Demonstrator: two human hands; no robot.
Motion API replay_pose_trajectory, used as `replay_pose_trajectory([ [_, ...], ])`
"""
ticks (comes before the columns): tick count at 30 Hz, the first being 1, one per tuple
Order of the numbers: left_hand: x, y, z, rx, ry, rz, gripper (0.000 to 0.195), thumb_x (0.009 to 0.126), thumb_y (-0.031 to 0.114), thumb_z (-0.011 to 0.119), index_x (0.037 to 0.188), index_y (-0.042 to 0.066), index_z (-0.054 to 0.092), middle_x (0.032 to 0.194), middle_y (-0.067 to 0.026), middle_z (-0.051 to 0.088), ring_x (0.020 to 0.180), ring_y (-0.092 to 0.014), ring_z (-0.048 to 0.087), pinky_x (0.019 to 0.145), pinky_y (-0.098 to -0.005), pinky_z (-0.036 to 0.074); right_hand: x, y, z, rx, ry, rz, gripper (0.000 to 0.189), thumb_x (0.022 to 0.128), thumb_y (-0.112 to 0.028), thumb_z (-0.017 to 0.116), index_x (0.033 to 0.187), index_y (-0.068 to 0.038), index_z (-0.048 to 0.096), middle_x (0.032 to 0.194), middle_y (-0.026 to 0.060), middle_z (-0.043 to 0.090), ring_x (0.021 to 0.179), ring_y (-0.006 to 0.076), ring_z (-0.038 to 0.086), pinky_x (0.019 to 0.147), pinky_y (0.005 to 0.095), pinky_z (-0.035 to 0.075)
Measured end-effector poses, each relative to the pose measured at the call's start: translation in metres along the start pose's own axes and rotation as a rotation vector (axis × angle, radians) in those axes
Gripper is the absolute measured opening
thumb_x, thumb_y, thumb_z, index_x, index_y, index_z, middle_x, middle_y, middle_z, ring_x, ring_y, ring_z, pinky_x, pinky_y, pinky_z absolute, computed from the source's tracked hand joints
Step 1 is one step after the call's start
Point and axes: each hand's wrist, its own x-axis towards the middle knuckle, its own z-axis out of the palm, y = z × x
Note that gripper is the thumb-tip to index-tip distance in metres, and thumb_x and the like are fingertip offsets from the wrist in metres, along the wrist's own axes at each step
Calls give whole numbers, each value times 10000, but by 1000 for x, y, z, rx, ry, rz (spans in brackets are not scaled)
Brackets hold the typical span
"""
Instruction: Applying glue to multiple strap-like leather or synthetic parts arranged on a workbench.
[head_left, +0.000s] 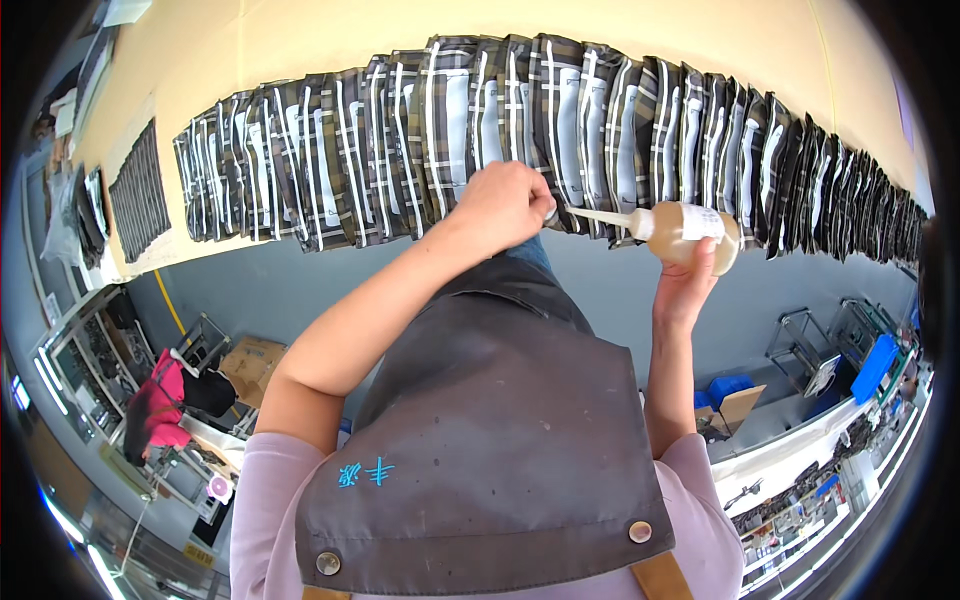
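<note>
My right hand (686, 281) is wrapped around a squeeze bottle (671, 232) of amber liquid, held on its side with a label showing. Its long pale nozzle (600, 216) points left toward my left hand (506, 202). The fingers of that hand are curled over the near edge of a row of plaid fabric pieces (446, 112). A small pale spot shows at the fingertips, and whether they pinch something is hidden. The plaid pieces overlap like shingles across the table, many with a smooth light-grey patch facing up.
The yellowish tabletop (322, 37) extends behind the row. A striped dark piece (141, 195) and a clear plastic bag (61, 214) lie at the left. A person in a pink top (166, 397) is at the lower left, near a cardboard box (251, 364). Blue bins (724, 390) stand at the right.
</note>
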Motion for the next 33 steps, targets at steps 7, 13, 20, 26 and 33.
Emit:
replay_pose_trajectory([
  [7, 19, 4, -10, -45, -155, -147, 163, 802, 173, 631, 811, 25, 698, 753, -120, 682, 702, -219, 650, 688, -319, 497, -24, 5, 9, -111, 54, -85, 550, 834, -260, 669, 1240, 29, 436, 1132, 110, 550, 1054, 199, 539, 937, 351, 421],
  [13, 24, 8, -7, 48, -114, -151, 163, 789, 189, 621, 813, 54, 710, 775, -148, 675, 774, -296, 647, 754, -378, 502, -26, 7, 11, -102, 91, -94, 533, 820, -256, 684, 1212, 25, 456, 1118, 104, 556, 1027, 185, 539, 922, 344, 416],
  [20, 26, 11, -9, 64, -109, -116, 189, 821, 183, 608, 777, 8, 664, 663, -121, 647, 611, -210, 612, 624, -331, 476, -27, 13, 14, -100, 102, -119, 512, 820, -250, 683, 1198, 20, 466, 1101, 92, 558, 1013, 178, 534, 921, 340, 406],
  [26, 29, 11, -10, 75, -129, -116, 189, 830, 175, 604, 768, 4, 658, 641, -109, 638, 571, -190, 586, 593, -327, 462, -32, 21, 14, -138, 121, -143, 516, 811, -265, 690, 1187, 15, 472, 1082, 87, 558, 996, 175, 530, 907, 334, 408],
  [33, 31, 9, -11, 33, -144, -126, 204, 845, 182, 604, 776, -1, 657, 627, -90, 631, 562, -149, 573, 578, -302, 454, -40, 23, 16, -141, 142, -159, 557, 777, -287, 718, 1177, 14, 474, 1069, 85, 553, 974, 170, 526, 880, 318, 415],
])
